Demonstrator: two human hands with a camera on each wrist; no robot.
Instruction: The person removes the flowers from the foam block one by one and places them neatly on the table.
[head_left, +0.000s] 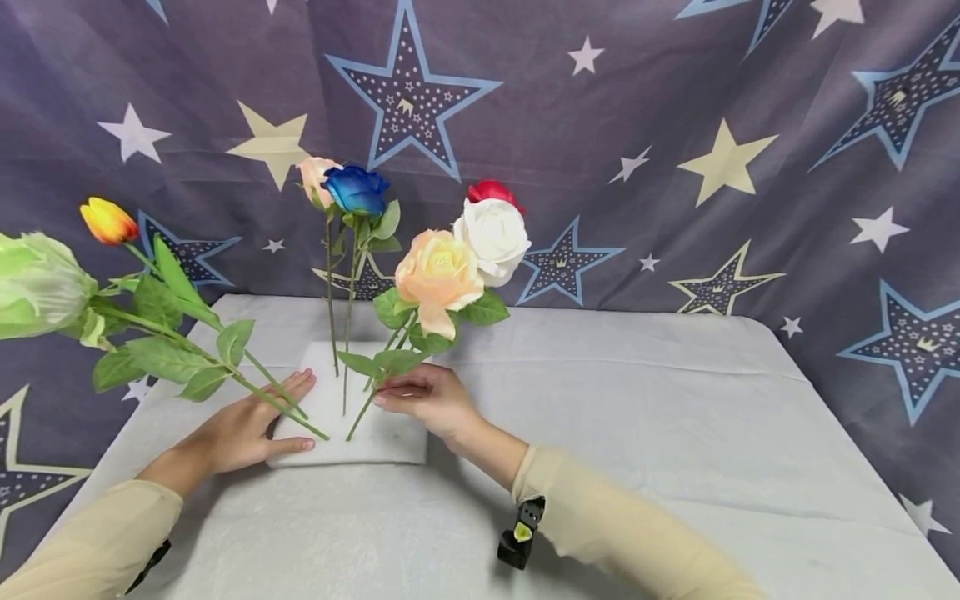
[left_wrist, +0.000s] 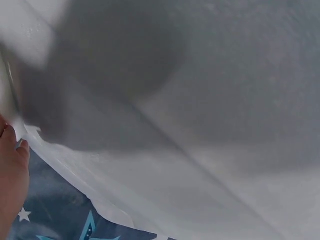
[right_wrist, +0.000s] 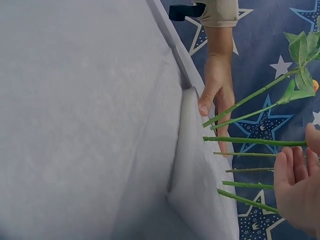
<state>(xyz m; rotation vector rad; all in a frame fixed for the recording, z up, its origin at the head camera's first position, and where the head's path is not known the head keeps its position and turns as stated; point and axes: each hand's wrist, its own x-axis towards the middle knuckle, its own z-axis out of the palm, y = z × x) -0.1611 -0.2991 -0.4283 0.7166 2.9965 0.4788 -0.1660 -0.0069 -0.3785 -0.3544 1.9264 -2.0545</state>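
Note:
A peach rose (head_left: 438, 279) leans to the right, its stem low on a white foam block (head_left: 397, 442). My right hand (head_left: 427, 400) pinches that stem between thumb and fingers; the right wrist view also catches this hand (right_wrist: 300, 192). Against the block's left side rests my left hand (head_left: 243, 429), fingers stretched and thumb apart. Several other stems stand in the block: a blue rose (head_left: 357, 190), a pale pink rose (head_left: 316, 179), a white rose (head_left: 495, 242), a red rose (head_left: 497, 192), an orange-yellow tulip (head_left: 109, 221) and a large pale green flower (head_left: 41, 287).
A light grey cloth (head_left: 637, 400) covers the table. Behind it hangs a dark curtain (head_left: 600, 158) with a star print. The tulip and the pale green flower lean left over my left hand. A black wrist camera (head_left: 521, 533) sits by my right sleeve.

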